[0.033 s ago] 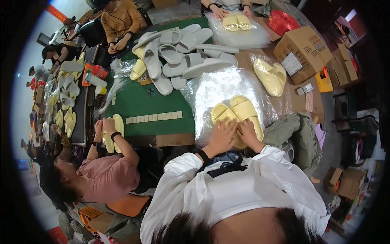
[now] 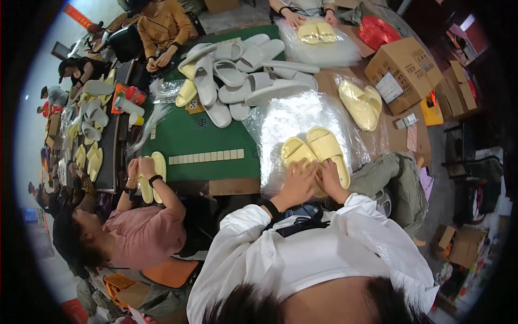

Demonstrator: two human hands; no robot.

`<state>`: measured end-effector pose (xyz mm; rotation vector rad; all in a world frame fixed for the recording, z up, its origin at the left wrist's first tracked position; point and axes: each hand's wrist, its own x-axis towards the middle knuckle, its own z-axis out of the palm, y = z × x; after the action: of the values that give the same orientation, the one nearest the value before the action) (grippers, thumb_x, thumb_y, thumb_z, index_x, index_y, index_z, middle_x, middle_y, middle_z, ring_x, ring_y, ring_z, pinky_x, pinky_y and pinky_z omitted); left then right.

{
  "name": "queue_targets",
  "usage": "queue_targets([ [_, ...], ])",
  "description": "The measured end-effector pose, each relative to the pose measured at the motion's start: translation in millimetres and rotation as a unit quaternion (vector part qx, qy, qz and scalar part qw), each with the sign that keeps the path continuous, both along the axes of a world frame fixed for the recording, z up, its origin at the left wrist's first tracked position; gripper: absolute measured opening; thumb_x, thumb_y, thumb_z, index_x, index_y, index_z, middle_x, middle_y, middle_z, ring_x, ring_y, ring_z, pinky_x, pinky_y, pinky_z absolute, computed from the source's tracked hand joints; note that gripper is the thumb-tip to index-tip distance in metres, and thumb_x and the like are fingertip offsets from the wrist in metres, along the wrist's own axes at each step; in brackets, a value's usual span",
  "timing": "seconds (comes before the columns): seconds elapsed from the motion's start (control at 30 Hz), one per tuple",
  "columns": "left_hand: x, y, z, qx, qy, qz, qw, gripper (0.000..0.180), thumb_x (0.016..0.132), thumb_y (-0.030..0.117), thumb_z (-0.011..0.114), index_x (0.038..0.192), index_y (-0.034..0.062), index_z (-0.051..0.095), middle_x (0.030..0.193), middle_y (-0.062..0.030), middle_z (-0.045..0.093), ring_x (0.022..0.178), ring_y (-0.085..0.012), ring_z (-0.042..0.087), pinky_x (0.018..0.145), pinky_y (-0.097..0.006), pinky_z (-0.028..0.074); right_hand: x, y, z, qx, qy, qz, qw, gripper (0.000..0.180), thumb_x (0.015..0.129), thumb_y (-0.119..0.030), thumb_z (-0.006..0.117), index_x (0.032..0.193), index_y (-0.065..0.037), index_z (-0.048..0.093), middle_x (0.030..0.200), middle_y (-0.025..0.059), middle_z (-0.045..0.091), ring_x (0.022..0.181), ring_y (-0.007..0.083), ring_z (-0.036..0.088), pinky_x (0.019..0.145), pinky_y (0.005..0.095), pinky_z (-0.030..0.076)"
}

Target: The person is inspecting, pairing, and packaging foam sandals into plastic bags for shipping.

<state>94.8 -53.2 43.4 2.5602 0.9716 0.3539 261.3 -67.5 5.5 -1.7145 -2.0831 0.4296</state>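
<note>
A pair of pale yellow slippers (image 2: pixel 318 151) lies side by side on a stack of clear plastic bags (image 2: pixel 286 116) at the near edge of the table. My left hand (image 2: pixel 295 183) grips the heel end of the left slipper. My right hand (image 2: pixel 329 181) grips the heel end of the right slipper. Both hands sit close together, almost touching. A black band is on my left wrist, and my sleeves are white.
A heap of white slippers (image 2: pixel 237 81) covers the far part of the green table (image 2: pixel 199 135). Another yellow pair (image 2: pixel 359 105) lies to the right beside a cardboard box (image 2: pixel 404 70). A co-worker in pink (image 2: pixel 143 235) handles yellow slippers on my left; others work across the table.
</note>
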Motion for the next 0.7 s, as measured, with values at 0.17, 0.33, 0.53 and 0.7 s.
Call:
queue_targets([
  [0.17,8,-3,-4,0.012,-0.060,-0.075,0.995,0.064,0.069,0.025,0.059,0.125,0.0034,0.036,0.136,-0.0101,0.029,0.122,-0.0333,0.027,0.099,-0.048,0.020,-14,34,-17,0.110,0.004,0.017,0.994,0.028,0.072,-0.022,0.054,0.095,-0.005,0.054,0.090,0.0172,0.048,0.094,0.0341,0.042,0.072,0.0460,0.033],
  [0.33,3,-1,20,-0.062,-0.111,-0.154,0.980,0.066,0.074,0.018,0.054,0.132,0.0036,0.025,0.137,-0.0110,0.026,0.121,-0.0310,0.029,0.099,-0.040,0.025,-31,84,-3,0.097,-0.055,-0.070,0.991,0.023,0.074,-0.021,0.053,0.090,-0.005,0.058,0.088,0.0173,0.049,0.092,0.0342,0.044,0.072,0.0457,0.034],
  [0.53,-9,24,44,-0.074,-0.204,-0.037,0.975,0.071,0.073,0.010,0.052,0.134,0.0020,0.018,0.139,-0.0138,0.021,0.115,-0.0354,0.034,0.096,-0.040,0.029,-16,101,-4,0.008,0.139,0.007,0.990,0.031,0.074,-0.015,0.057,0.103,-0.004,0.057,0.103,0.0195,0.051,0.102,0.0345,0.045,0.086,0.0417,0.036],
  [0.7,-35,35,36,-0.070,-0.236,0.005,0.969,0.072,0.072,0.006,0.051,0.134,0.0002,0.015,0.139,-0.0157,0.020,0.114,-0.0353,0.036,0.095,-0.039,0.031,-22,64,40,-0.327,0.453,0.022,0.829,0.039,0.082,-0.004,0.048,0.120,0.000,0.045,0.116,0.0085,0.051,0.105,0.0173,0.049,0.089,0.0289,0.038],
])
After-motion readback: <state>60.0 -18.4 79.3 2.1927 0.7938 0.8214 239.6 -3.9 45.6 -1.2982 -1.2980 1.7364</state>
